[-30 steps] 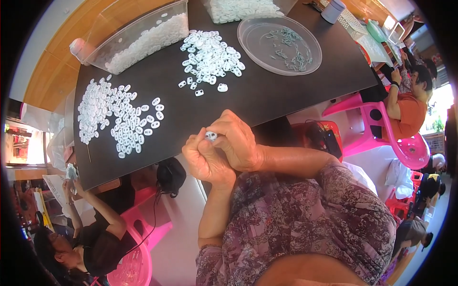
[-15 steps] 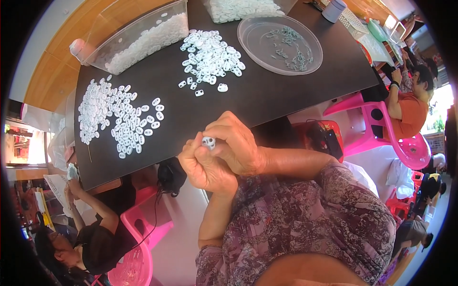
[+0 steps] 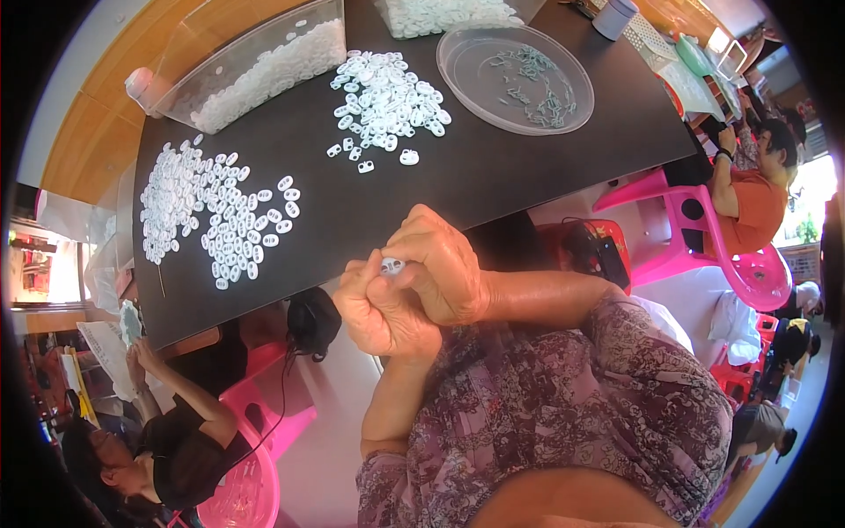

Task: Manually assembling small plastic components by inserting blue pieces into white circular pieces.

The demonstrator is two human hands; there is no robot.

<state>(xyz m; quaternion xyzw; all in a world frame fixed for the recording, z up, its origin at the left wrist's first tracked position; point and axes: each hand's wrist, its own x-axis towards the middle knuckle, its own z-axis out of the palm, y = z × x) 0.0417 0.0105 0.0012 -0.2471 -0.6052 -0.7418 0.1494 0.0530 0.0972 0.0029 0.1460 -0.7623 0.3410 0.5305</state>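
Both my hands meet over the table's front edge, fingers closed around a small white plastic piece with dark holes (image 3: 392, 265). My left hand (image 3: 385, 312) pinches it from the left and below. From the right and above, my right hand (image 3: 440, 264) presses on the same piece, its fingers bent. Much of the piece is hidden by my fingertips. Beyond my hands lies a pile of white two-holed pieces (image 3: 387, 101), with a few strays at its near side. Another pile of white oval pieces (image 3: 233, 224) spreads at the left.
A clear bin (image 3: 264, 66) of white pieces stands at the back left, a second container (image 3: 453, 16) behind. A round clear tray (image 3: 471, 92) holds small grey-green parts. A lidded cup (image 3: 615, 19) stands at the far right. People sit on pink chairs (image 3: 682, 224) at both sides.
The white piece has turned slightly between my fingers, and my left hand has shifted a little to the right. My right hand has hardly moved. The whole view has shifted slightly.
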